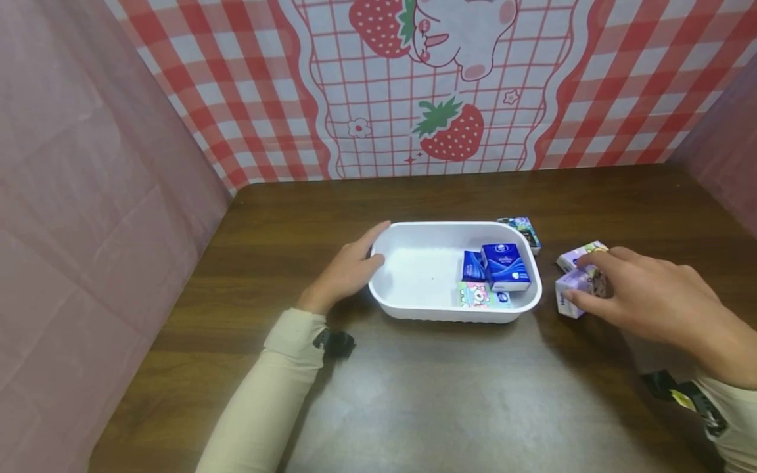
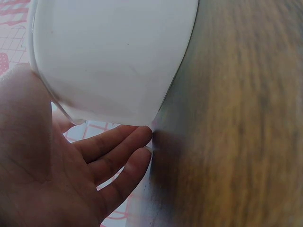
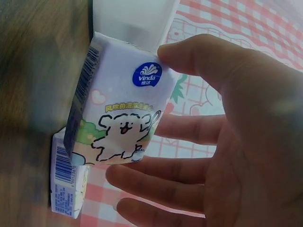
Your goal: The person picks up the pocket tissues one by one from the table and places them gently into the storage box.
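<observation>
The right hand (image 1: 656, 289) pinches a pale lilac, box-shaped packet printed with a white cartoon animal (image 3: 123, 104), its thumb at a corner near the blue logo and its index finger passing behind, the other fingers spread free. This packet sits tilted, just right of a white oblong plastic tub with rounded corners (image 1: 414, 272); whether its low edge meets the brown wood-grain tabletop (image 1: 473, 401), I cannot tell. Just beside it lies another white-and-lilac packet with yellow print (image 1: 570, 257). The left hand (image 1: 345, 269) grips the tub's left end — thumb over the rim, fingers against the outer wall. Inside, at the right end, are 2 deep-blue packets (image 1: 505, 266) and 1 green-and-pink patterned packet (image 1: 473, 295); a dark multicoloured packet (image 1: 523, 228) lies behind the tub's far right corner. The lilac packet looks light and a little squashy, with a smooth wrapper that could slip or dent — a gentle pinch across 2 opposite narrow edges, near the middle, should suit it best.
</observation>
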`<state>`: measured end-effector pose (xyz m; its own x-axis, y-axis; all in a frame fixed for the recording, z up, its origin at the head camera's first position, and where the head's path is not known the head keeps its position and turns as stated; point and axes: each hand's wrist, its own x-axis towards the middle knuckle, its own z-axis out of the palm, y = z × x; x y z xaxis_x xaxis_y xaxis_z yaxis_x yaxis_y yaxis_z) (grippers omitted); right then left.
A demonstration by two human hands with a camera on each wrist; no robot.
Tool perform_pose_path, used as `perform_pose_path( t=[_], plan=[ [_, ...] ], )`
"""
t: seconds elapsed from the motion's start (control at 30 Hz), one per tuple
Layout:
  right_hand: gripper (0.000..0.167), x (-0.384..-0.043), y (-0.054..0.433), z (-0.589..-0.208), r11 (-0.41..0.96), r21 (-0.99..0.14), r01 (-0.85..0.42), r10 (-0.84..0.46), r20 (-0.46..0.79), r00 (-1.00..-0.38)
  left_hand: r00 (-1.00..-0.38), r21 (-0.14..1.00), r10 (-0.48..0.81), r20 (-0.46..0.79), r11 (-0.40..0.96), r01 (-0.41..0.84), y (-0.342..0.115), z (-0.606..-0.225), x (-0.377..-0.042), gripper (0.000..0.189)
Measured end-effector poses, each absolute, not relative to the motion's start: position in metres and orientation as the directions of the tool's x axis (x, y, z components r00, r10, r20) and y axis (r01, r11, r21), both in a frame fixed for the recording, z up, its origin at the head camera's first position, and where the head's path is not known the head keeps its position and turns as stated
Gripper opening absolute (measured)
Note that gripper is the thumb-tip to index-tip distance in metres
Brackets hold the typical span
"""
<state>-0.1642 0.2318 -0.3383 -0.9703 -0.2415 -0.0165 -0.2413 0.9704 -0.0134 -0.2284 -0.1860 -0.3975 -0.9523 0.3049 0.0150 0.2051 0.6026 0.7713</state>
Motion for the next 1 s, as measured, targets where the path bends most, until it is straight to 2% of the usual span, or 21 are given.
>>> perform_pose_path(
  t=[0.63, 1.0],
  plan=[
    [0.076, -0.162, 0.226, -0.333, 0.971, -0.046, -0.233, -0.228, 0.085, -0.97, -0.951, 0.773, 0.31, 0.01, 0.601, 0.204, -0.185, -0.399, -0.23, 0.061],
    [0.065, -0.164, 0.219, -0.33, 0.966, -0.059, -0.251, -0.24, 0.145, -0.96, -0.952, 0.773, 0.304, 0.019, 0.599, 0.207, -0.186, -0.4, -0.23, 0.061]
  ],
)
